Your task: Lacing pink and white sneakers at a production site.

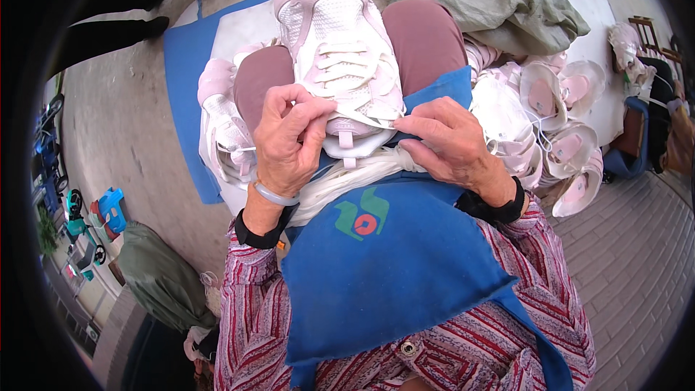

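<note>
One pink-and-white sneaker (329,18) lies toe-outward between mauve-trousered knees (427,36); the left hand (289,136) and right hand (457,146) each have fingers pinched together on its white shoelace (346,72).

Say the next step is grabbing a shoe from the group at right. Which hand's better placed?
Right, probably: the right hand is on the same side as those shoes and nearer. The left hand would have to cross the lap. Both are at the laces now.
</note>
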Action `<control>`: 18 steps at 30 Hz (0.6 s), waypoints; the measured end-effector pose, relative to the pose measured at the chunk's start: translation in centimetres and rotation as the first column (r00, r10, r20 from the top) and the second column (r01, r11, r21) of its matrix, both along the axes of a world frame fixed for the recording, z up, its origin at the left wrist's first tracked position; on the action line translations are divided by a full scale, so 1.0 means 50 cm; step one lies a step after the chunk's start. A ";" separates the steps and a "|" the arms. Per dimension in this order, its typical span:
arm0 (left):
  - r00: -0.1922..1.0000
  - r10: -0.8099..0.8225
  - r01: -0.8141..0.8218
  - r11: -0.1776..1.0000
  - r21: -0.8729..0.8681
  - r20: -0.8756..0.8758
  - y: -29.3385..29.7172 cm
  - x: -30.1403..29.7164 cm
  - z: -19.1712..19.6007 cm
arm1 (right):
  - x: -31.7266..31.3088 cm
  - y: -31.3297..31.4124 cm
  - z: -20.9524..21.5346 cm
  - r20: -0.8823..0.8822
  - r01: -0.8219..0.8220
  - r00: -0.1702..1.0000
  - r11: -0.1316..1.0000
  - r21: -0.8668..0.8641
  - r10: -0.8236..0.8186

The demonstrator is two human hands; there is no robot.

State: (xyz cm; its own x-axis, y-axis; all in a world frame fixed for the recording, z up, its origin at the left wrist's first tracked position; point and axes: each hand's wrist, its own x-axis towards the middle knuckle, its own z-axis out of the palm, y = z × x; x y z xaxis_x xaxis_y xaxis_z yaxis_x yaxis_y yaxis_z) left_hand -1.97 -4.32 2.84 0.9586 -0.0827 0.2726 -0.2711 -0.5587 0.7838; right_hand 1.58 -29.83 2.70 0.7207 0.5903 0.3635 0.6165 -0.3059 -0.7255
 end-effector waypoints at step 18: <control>0.999 -0.048 0.048 0.999 0.010 0.014 0.007 -0.005 0.004 | -0.002 0.016 -0.005 -0.048 0.143 0.988 0.985 -0.096 -0.148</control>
